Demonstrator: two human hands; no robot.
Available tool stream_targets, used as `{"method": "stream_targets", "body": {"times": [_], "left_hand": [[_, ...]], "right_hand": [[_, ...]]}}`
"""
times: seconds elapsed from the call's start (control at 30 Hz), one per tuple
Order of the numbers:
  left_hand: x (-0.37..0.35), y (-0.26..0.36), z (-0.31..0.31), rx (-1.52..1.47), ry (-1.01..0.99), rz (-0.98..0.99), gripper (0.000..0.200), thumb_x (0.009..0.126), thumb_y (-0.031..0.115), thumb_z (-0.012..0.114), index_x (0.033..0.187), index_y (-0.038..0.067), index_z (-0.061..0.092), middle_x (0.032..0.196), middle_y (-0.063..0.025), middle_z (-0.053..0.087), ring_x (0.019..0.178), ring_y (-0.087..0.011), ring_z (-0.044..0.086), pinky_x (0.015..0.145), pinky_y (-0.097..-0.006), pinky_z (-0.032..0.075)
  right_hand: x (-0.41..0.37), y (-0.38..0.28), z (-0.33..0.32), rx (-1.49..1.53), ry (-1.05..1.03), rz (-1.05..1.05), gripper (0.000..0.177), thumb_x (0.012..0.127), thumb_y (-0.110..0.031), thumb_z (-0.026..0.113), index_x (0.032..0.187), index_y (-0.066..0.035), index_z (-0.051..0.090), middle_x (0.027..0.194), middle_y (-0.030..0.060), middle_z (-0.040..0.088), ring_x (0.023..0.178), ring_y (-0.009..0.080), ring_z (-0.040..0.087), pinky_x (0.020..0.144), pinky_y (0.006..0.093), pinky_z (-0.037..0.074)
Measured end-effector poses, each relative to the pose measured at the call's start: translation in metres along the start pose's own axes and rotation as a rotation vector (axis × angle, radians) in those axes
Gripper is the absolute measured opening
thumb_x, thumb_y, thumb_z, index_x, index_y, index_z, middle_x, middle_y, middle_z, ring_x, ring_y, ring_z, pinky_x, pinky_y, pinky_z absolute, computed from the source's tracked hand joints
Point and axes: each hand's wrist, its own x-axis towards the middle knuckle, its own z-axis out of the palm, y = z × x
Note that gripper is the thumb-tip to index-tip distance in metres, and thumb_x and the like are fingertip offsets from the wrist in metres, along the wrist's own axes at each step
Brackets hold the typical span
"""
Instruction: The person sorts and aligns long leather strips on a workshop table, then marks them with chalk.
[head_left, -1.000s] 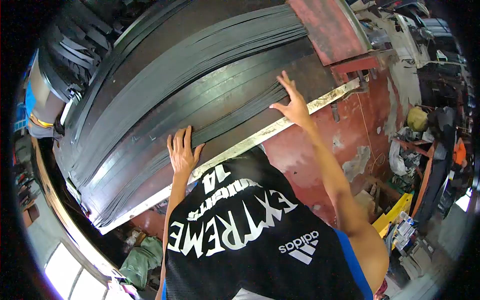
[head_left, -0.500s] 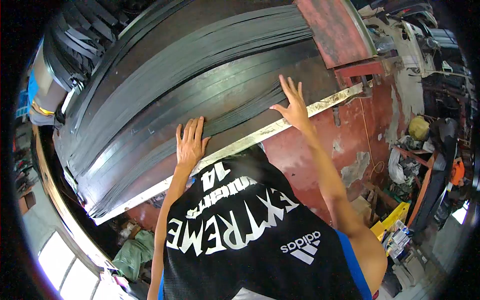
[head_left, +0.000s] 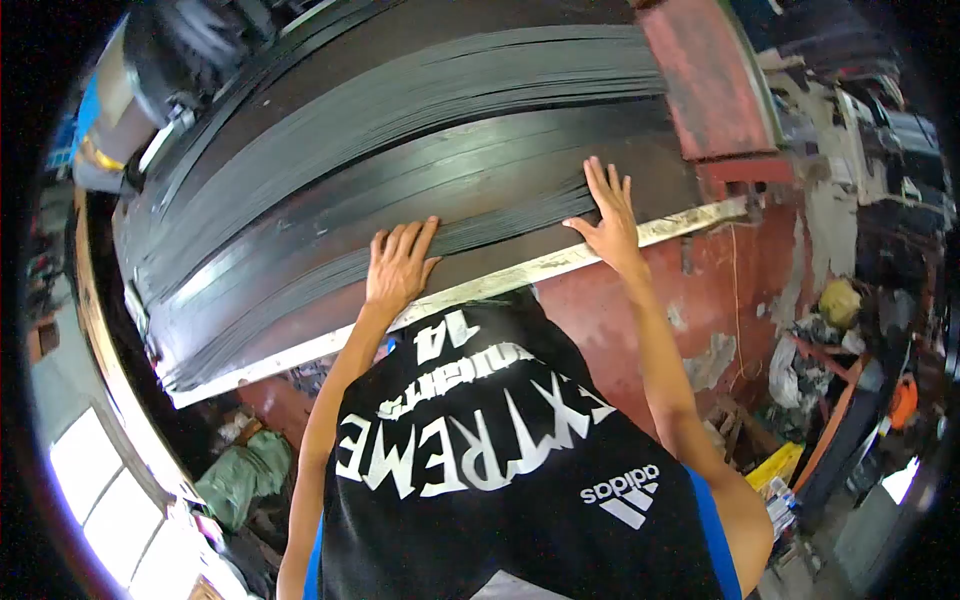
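Observation:
A narrow bundle of thin, dark grey flexible strips runs lengthwise near the front edge of a dark worktable. My left hand lies on this bundle, fingers stretched out and pointing away from me. Farther right, my right hand rests flat at the bundle's right end, with its thumb spread to the left. Neither hand grips anything. Behind them, a broader band of similar strips curves along the table.
A red metal block stands on the table's right end. A pale, worn edge strip borders the near side. Below right are a red wall and piled clutter, including a yellow box. A green sack sits at lower left.
The whole view has shifted and turned slightly, so the table and block appear farther right. Both hands remain flat on the narrow strip bundle, with the left fingers slightly repositioned.

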Motion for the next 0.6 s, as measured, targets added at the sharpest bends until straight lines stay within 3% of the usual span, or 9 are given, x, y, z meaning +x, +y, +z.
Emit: {"method": "stream_targets", "body": {"times": [0.07,0.17,0.23,0.3,0.37,0.4,0.6], "left_hand": [[0.002,0.004,-0.003,0.022,0.002,-0.005,0.068,0.087,0.038,0.065,0.147,0.017,0.042,0.130,-0.0063,0.054,0.120,-0.0256,0.050,0.105,-0.0476,0.034],[0.002,0.002,0.000,0.046,0.025,0.020,0.064,0.088,0.039,0.064,0.145,0.019,0.044,0.127,-0.0048,0.056,0.116,-0.0243,0.051,0.101,-0.0460,0.037],[0.001,0.001,0.003,0.018,0.048,0.038,0.063,0.089,0.040,0.063,0.145,0.019,0.044,0.127,-0.0040,0.057,0.116,-0.0236,0.052,0.100,-0.0459,0.038],[0.001,0.000,0.007,0.017,0.068,0.024,0.063,0.089,0.040,0.063,0.145,0.019,0.044,0.126,-0.0041,0.057,0.116,-0.0236,0.052,0.099,-0.0457,0.038],[0.001,0.001,0.006,0.015,0.091,0.017,0.064,0.089,0.040,0.063,0.145,0.018,0.043,0.125,-0.0043,0.057,0.116,-0.0235,0.052,0.099,-0.0455,0.038],[0.003,0.001,0.003,-0.039,0.088,0.009,0.064,0.089,0.040,0.063,0.145,0.018,0.043,0.125,-0.0052,0.057,0.116,-0.0238,0.052,0.099,-0.0458,0.038],[-0.035,-0.050,-0.019,-0.168,0.120,-0.027,0.068,0.087,0.045,0.065,0.145,0.015,0.043,0.129,-0.0103,0.053,0.120,-0.0272,0.050,0.105,-0.0516,0.033]], "right_hand": [[0.005,-0.014,0.000,-0.089,-0.031,-0.075,0.097,0.069,-0.031,0.082,0.152,-0.016,0.034,0.160,0.0209,0.019,0.144,0.0435,0.023,0.116,0.0605,0.015],[0.015,-0.050,0.011,-0.191,-0.100,-0.232,0.091,0.069,-0.033,0.082,0.149,-0.019,0.041,0.159,0.0179,0.022,0.142,0.0416,0.027,0.116,0.0637,0.012],[0.024,-0.083,0.024,-0.199,-0.273,-0.350,0.085,0.070,-0.033,0.081,0.145,-0.015,0.044,0.153,0.0113,0.037,0.138,0.0326,0.037,0.117,0.0626,0.012],[0.030,-0.098,0.048,-0.097,-0.261,-0.387,0.072,0.070,-0.026,0.081,0.135,-0.011,0.054,0.137,0.0096,0.054,0.123,0.0318,0.051,0.113,0.0530,0.029],[0.034,-0.095,0.058,-0.126,-0.272,-0.351,0.060,0.073,-0.024,0.078,0.127,-0.008,0.057,0.121,0.0096,0.059,0.109,0.0326,0.055,0.100,0.0444,0.041],[0.036,-0.104,0.053,-0.127,-0.243,-0.350,0.053,0.075,-0.022,0.077,0.122,-0.006,0.058,0.113,0.0112,0.059,0.104,0.0336,0.055,0.089,0.0428,0.044],[0.038,-0.107,0.047,-0.175,-0.196,-0.314,0.048,0.081,-0.024,0.071,0.123,-0.005,0.057,0.116,0.0130,0.058,0.107,0.0358,0.053,0.095,0.0460,0.041]]}}
